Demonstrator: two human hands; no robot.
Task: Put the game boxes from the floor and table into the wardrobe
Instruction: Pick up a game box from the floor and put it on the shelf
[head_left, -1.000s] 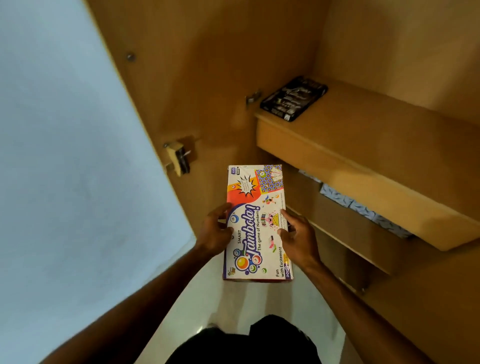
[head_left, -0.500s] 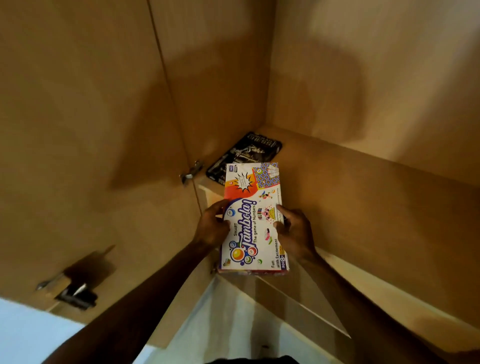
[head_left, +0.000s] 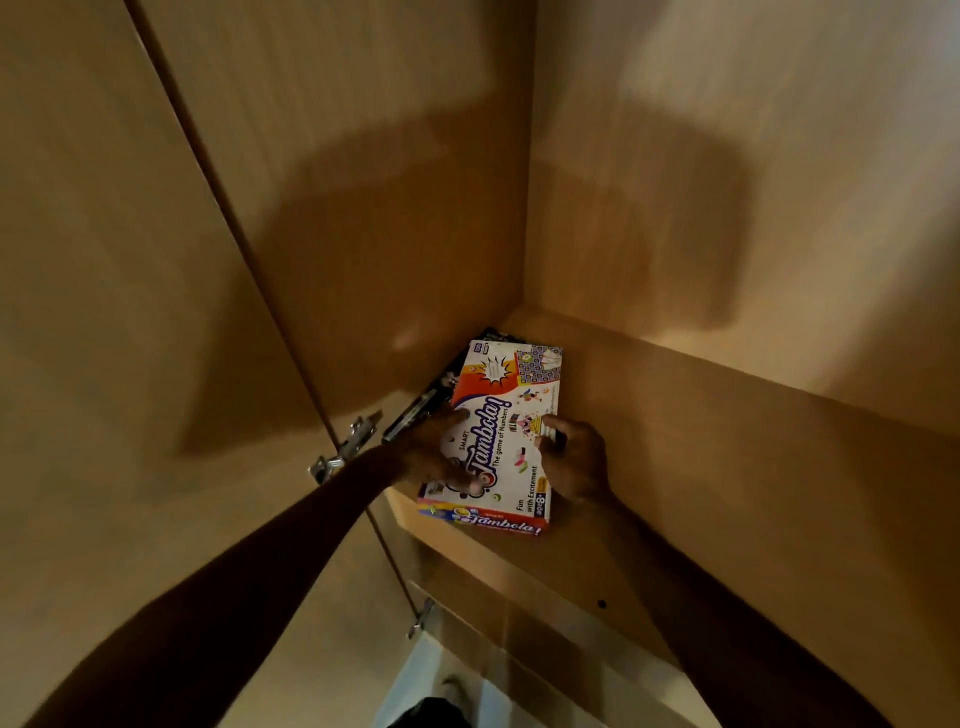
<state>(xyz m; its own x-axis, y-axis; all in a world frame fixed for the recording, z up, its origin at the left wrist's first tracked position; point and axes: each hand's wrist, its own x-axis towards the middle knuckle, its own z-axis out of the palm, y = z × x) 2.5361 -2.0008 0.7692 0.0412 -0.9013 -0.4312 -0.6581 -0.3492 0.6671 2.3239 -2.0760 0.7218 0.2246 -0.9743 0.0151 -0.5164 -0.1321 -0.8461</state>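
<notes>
**Tambola box arriving on the wardrobe shelf**

The left hand (head_left: 431, 454) and right hand (head_left: 574, 462) are gripping the Tambola box (head_left: 498, 410) by its long edges, holding it between them on the wardrobe shelf (head_left: 727, 441). Just beyond the left fingers, a black game box (head_left: 423, 408) is lying partly beneath it. Letting go is remaining; further boxes are not showing.
</notes>
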